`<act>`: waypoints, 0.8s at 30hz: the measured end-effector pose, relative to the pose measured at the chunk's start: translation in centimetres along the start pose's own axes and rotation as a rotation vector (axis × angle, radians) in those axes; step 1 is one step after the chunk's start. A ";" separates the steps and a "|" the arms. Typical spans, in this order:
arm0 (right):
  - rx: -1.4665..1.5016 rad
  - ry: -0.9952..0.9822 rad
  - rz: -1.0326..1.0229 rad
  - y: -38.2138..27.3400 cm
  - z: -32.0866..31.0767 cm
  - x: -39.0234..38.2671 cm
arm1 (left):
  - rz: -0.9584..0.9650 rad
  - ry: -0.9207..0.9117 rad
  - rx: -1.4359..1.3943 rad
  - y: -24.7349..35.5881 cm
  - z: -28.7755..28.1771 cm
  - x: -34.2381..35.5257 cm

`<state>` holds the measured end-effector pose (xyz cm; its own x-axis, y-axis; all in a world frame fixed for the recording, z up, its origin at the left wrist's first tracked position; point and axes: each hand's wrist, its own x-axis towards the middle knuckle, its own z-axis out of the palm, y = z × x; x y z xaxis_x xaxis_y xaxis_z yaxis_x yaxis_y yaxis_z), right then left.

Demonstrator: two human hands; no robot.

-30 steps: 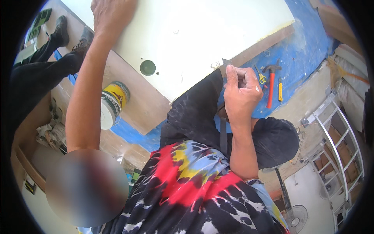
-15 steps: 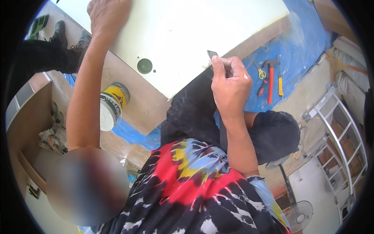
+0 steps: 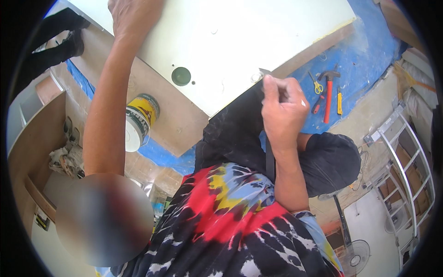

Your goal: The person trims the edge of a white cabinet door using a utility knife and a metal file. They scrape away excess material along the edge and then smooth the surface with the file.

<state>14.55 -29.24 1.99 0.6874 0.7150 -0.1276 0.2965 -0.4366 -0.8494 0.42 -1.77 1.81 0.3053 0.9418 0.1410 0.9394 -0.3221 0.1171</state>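
A large white panel (image 3: 249, 27) with a round hole lies before me over a brown board (image 3: 161, 115). My left hand (image 3: 136, 18) rests on the panel at the upper left. The picture's top edge cuts off its fingers. My right hand (image 3: 284, 108) is pinched on a small flat metal blade (image 3: 264, 71), held close to the panel's right edge. Motion slightly blurs the fingers, and a white mark shows on one of them. Near the blade, a small pale spot sits at the panel's edge.
On blue sheeting (image 3: 295, 117) at right lie yellow-handled scissors (image 3: 317, 87), a red-handled hammer (image 3: 328, 99), a yellow cutter (image 3: 339, 102) and a small red-handled tool (image 3: 317, 105). A paint bucket (image 3: 140, 122) stands at left. A ladder (image 3: 397, 152) is far right; another person's leg (image 3: 50, 60) shows upper left.
The view has shifted, so most things sit further right and lower. The blade is turned more edge-on at the panel's rim. The other person's legs have moved.
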 end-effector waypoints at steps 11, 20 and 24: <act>-0.029 0.020 0.062 0.6 -2.7 0.6 | -0.005 -0.012 0.011 -0.3 0.4 0.3; -0.119 0.012 -0.010 1.3 -1.3 -0.7 | -0.007 0.003 -0.002 0.1 -0.1 -0.1; -0.141 0.011 -0.050 0.6 -1.1 -0.3 | -0.025 -0.011 -0.019 0.8 -0.7 -0.5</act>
<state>15.24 -30.35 2.10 0.6763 0.7322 -0.0807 0.4202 -0.4734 -0.7742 0.93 -2.55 2.54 0.2832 0.9505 0.1274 0.9439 -0.2998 0.1387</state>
